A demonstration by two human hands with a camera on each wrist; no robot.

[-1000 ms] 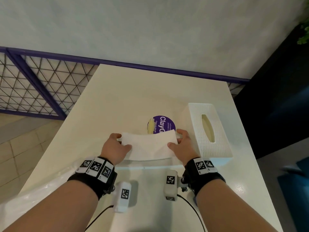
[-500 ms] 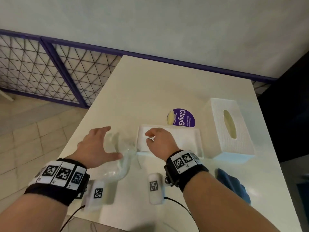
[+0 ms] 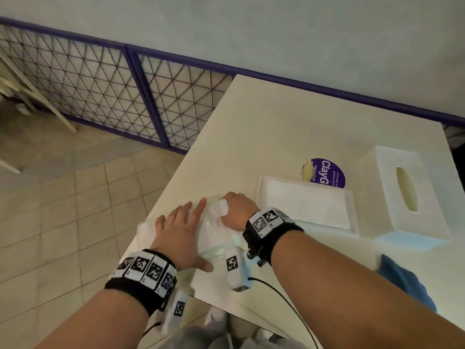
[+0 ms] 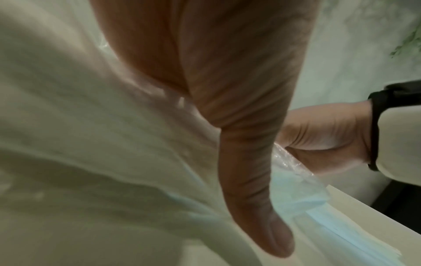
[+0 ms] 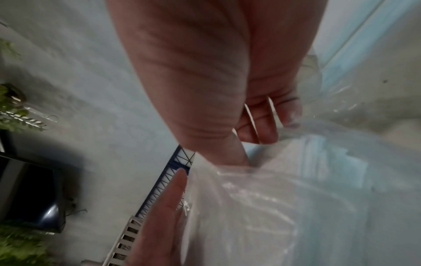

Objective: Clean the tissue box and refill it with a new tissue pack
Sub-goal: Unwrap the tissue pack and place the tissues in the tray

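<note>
A clear plastic tissue wrapper [image 3: 214,235] lies crumpled at the table's near left edge. My left hand [image 3: 181,220] presses flat on it with straight fingers; the left wrist view shows the thumb [image 4: 250,180] on the film [image 4: 114,144]. My right hand [image 3: 232,210] grips the wrapper's far end in a fist, its fingers [image 5: 262,126] curled round the plastic [image 5: 273,198]. To the right, a white tissue stack [image 3: 307,205] lies in the box's base tray [image 3: 354,212]. The white tissue box cover [image 3: 412,197] stands beside it, slot up.
A round purple sticker [image 3: 329,172] sits on the table behind the tray. A blue cloth [image 3: 407,280] lies near my right forearm. The table's left edge [image 3: 161,205] drops to a tiled floor, with a purple mesh fence [image 3: 141,96] beyond.
Both hands left the tissue stack in the tray and moved left to the wrapper. The left hand now presses it flat and the right hand has closed on its end.
</note>
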